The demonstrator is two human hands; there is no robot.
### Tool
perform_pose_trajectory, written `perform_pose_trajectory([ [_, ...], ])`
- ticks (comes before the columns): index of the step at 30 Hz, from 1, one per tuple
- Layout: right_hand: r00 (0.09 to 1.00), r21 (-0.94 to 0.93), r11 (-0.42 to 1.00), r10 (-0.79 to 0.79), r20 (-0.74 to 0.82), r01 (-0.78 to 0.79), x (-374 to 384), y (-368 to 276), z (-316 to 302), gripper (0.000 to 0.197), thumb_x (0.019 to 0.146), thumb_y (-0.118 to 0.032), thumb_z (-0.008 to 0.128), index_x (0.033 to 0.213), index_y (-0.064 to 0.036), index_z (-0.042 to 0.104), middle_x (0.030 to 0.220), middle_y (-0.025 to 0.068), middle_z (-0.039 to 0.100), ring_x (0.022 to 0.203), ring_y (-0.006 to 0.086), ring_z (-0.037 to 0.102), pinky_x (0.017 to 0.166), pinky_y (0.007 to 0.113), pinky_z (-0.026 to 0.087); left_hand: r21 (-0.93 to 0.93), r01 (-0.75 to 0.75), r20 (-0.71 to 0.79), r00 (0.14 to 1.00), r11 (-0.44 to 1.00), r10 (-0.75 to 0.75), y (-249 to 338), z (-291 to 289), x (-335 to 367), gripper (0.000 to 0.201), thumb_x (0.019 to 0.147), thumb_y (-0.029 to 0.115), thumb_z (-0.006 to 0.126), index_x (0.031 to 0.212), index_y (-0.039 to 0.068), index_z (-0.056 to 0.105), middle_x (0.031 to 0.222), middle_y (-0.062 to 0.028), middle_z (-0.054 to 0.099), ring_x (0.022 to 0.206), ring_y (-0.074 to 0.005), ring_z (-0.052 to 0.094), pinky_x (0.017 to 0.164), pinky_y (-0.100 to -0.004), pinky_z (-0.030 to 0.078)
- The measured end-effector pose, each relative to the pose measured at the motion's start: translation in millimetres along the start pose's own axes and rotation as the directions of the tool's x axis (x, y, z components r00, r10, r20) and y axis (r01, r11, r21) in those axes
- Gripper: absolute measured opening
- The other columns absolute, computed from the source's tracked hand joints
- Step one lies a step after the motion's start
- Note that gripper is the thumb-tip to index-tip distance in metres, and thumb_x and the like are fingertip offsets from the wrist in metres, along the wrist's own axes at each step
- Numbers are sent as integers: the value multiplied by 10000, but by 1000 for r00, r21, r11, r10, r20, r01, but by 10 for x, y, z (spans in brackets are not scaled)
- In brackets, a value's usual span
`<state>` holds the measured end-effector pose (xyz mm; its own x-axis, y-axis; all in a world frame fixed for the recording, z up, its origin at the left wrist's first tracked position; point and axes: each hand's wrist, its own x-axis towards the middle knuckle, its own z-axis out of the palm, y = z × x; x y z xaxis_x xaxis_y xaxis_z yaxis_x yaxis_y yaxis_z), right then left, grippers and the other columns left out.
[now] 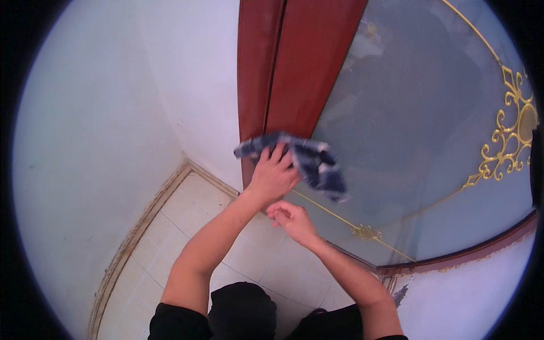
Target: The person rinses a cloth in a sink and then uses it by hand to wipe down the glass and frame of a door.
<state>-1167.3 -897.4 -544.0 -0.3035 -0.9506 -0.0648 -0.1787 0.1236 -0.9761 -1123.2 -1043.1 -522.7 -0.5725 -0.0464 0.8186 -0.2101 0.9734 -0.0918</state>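
Note:
A dark blue and white patterned cloth [320, 167], smeared by motion, lies against the lower part of a red door frame [300, 73]. My left hand [275, 174] holds this cloth to the frame, its fingers laid over the fabric. One end of the cloth hangs over to the right, in front of the frosted glass panel [396, 113]. Just below and right of it, my right hand [292, 219] is raised with its fingers curled in and nothing visible in them. It does not touch the cloth.
Gold scrollwork [507, 130] and a small gold ornament [366, 232] decorate the glass. A pale wall [85, 113] rises on the left, with a worn skirting [139, 221] along its foot. Light floor tiles [187, 209] lie below. Peeling paint edges the sill [453, 266] at lower right.

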Motion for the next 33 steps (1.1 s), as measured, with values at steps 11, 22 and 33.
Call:
perform_pose_trajectory([
  [11,956,5,993,117,-268,-120,-764,730,-613,192,927,-156,485,1031,-27,581,939,30,618,808,105,580,711,249,450,-297,-400,208,859,867,467,813,457,-559,355,797,220,504,1147,167,530,1260,0,496,1168,-121,438,775,-276,364],
  [22,919,15,979,-187,-347,205,-898,94,-608,199,918,-103,496,1094,-17,534,960,44,602,959,137,558,860,278,426,-254,222,-82,965,941,-250,845,267,179,409,766,278,590,1138,110,574,1255,-192,431,1189,-462,340,962,-639,236],
  [33,878,698,714,362,-314,-44,-1485,822,-945,278,886,-188,466,1079,-3,541,1012,108,616,979,236,596,815,376,503,-490,-501,258,699,713,667,1757,715,-282,412,784,220,519,1171,86,568,1394,-52,389,1292,-170,330,1034,-349,304],
])
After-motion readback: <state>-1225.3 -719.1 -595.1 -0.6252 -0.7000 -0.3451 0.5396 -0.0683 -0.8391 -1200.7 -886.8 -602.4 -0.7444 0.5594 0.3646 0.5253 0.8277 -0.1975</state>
